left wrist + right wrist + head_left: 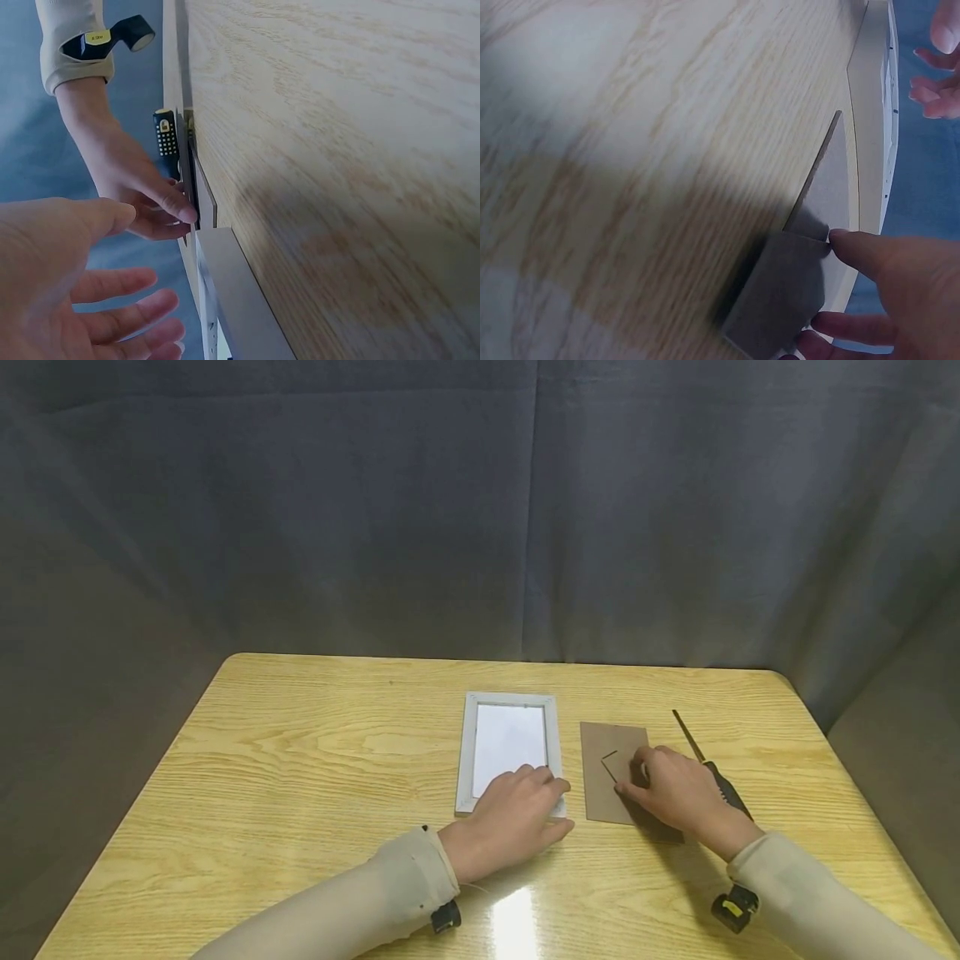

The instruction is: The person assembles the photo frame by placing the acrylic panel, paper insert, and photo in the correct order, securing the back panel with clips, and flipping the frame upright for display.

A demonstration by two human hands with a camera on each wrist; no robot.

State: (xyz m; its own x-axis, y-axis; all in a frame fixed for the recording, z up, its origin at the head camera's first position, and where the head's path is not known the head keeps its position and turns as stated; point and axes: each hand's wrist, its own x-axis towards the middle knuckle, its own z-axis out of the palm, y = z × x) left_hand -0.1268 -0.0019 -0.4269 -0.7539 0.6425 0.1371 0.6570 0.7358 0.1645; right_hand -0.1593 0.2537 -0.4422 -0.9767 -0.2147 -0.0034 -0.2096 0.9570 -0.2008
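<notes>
A brown backing board [606, 802] lies on the table with a dark bent line on its face. My right hand [678, 789] is over its right side. In the right wrist view, its thumb and fingers pinch opposite edges of a raised brown flap [780, 296] on the board [829, 187]. Left of the board is a light grey picture frame [467, 760] around a white panel. Above the frame's lower right corner hovers my left hand [517, 817], fingers spread and loosely bent, holding nothing. Part of the flap is hidden by the right hand in the head view.
A screwdriver [726, 789] with a black and yellow handle lies right of the board, partly behind the right hand. The wooden table [315, 760] has rounded far corners, and a dark grey curtain [375, 527] hangs behind it.
</notes>
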